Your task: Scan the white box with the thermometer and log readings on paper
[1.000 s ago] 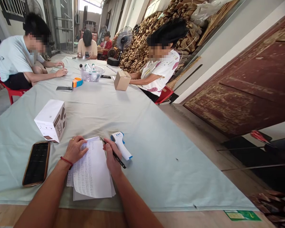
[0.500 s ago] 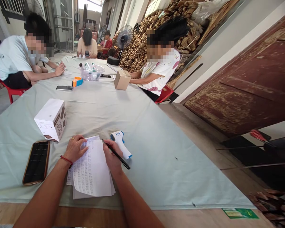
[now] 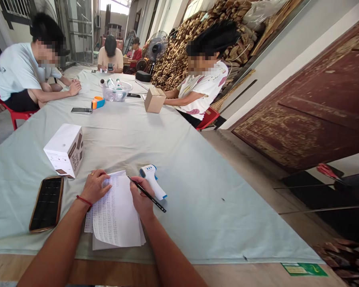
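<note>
Several sheets of paper [image 3: 116, 219] covered with rows of handwriting lie stacked before me, the top one curling at its lower edge. My left hand [image 3: 97, 187] rests on their upper left part, fingers stretched out and holding nothing. A black pen [image 3: 149, 195] is gripped in my right hand [image 3: 142, 199], its tip at the top right edge of the paper. Just beyond that hand lies a white and blue infrared thermometer [image 3: 152, 181]. To the left are a phone [image 3: 46, 204] with a dark screen and a white printed box [image 3: 64, 149].
The cloth-covered table [image 3: 215, 223] carries a cardboard box [image 3: 154, 100], a clear basin [image 3: 116, 93] of bottles, an orange and blue tape roll [image 3: 98, 102] and another phone [image 3: 81, 110]. People sit at both sides and the far end. A fan [image 3: 157, 47] stands behind.
The pen's rear end has swung slightly right and its barrel has turned a little in my right hand. My left hand stays in place on the paper.
</note>
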Demonstrator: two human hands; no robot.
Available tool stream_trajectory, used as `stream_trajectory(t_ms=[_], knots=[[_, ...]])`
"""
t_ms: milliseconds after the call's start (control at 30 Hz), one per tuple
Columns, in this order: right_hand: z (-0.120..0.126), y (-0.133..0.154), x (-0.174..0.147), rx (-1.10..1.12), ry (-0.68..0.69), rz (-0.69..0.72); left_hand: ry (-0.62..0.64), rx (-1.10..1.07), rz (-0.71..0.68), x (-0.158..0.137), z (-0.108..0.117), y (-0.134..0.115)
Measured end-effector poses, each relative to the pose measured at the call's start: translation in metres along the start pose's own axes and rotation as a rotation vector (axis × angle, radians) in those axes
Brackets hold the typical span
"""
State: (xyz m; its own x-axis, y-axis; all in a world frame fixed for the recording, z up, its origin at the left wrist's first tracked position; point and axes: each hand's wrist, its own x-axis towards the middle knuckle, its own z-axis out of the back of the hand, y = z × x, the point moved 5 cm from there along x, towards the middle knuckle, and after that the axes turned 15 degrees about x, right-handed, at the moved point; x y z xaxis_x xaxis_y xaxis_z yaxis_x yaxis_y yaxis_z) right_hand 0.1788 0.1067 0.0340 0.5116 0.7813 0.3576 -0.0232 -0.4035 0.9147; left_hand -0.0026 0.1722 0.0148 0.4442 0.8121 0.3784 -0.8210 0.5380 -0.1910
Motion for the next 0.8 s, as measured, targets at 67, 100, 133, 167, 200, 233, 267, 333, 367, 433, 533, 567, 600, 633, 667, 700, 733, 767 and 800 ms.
stream_trajectory(t_ms=[67, 100, 133, 167, 200, 233, 267, 333, 367, 433, 533, 567, 600, 633, 667, 700, 733, 767, 800], knots=[[0.000, 0.000, 0.000, -0.005, 0.001, -0.002, 0.000, -0.007, 0.003, 0.000, 0.000, 0.000], [0.000, 0.000, 0.000, -0.006, 0.000, 0.000, 0.000, -0.009, 0.004, 0.000, -0.001, 0.000], [0.000, 0.000, 0.000, -0.006, 0.004, 0.002, 0.001, -0.010, 0.005, 0.000, -0.001, 0.000], [0.000, 0.000, 0.000, -0.004, 0.010, 0.006, 0.000, -0.009, 0.006, 0.000, -0.001, 0.000], [-0.001, -0.001, 0.000, 0.000, 0.017, 0.009, -0.001, -0.008, 0.006, 0.000, -0.001, 0.000], [-0.001, -0.001, 0.000, 0.004, 0.021, 0.011, -0.003, -0.007, 0.007, 0.000, -0.001, 0.001], [-0.001, -0.001, 0.000, 0.007, 0.026, 0.011, -0.005, -0.006, 0.007, 0.000, -0.001, 0.001], [-0.001, -0.002, 0.000, 0.008, 0.027, 0.009, -0.006, -0.008, 0.006, 0.000, -0.001, 0.001], [-0.002, -0.003, 0.000, 0.009, 0.026, 0.006, -0.007, -0.008, 0.005, 0.000, -0.001, 0.001], [-0.002, -0.004, 0.000, 0.014, 0.027, 0.004, -0.007, -0.007, 0.005, 0.000, -0.002, 0.001], [-0.003, -0.004, 0.000, 0.023, 0.040, 0.005, -0.008, -0.004, 0.007, 0.000, -0.001, 0.001], [-0.004, -0.004, -0.001, 0.023, 0.049, 0.006, -0.007, -0.003, 0.006, 0.000, -0.002, 0.001], [-0.005, -0.004, -0.002, 0.024, 0.062, 0.005, -0.007, -0.004, 0.004, 0.000, -0.002, 0.001], [-0.007, -0.003, -0.003, 0.023, 0.077, 0.004, -0.008, -0.004, 0.002, 0.000, -0.002, 0.001], [-0.008, -0.003, -0.004, 0.023, 0.094, 0.002, -0.009, -0.003, 0.002, 0.000, -0.002, 0.001], [-0.010, -0.003, -0.005, 0.023, 0.112, -0.003, -0.011, -0.002, 0.003, 0.000, -0.002, 0.001], [-0.012, -0.003, -0.006, 0.024, 0.129, -0.011, -0.013, 0.001, 0.005, 0.000, -0.003, 0.001], [-0.013, -0.003, -0.007, 0.028, 0.143, -0.021, -0.015, 0.004, 0.008, 0.000, -0.003, 0.001], [-0.015, -0.004, -0.008, 0.036, 0.155, -0.033, -0.017, 0.007, 0.010, 0.000, -0.003, 0.002]])
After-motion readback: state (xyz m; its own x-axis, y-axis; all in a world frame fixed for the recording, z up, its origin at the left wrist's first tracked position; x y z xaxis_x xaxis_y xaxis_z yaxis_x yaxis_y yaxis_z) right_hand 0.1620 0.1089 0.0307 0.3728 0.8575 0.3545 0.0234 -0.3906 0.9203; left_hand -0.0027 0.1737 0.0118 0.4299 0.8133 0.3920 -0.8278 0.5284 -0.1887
